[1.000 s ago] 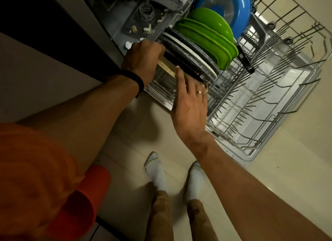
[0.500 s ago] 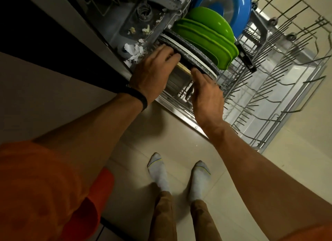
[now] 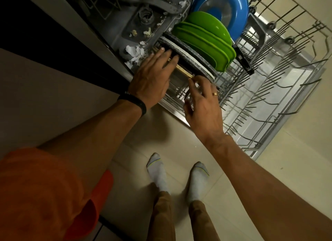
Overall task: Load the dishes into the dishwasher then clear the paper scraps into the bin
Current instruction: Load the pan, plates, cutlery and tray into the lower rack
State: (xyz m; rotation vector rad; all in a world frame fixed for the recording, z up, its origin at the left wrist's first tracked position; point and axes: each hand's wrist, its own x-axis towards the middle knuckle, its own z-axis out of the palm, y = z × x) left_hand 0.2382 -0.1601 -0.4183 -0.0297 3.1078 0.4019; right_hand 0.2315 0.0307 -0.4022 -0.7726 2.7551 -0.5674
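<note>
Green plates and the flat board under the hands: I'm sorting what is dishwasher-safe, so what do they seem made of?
The green plates look like plastic or melamine: uniform bright colour, smooth glossy sheen, thick moulded rims. The flat board looks like wood or bamboo: a pale tan, matte edge shows between the left hand and right hand, though little of it is visible.

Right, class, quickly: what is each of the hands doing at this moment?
Left hand: open, fingers flat on the wooden board in the rack.
Right hand: open, fingertips at the board's end, gripping nothing.
</note>
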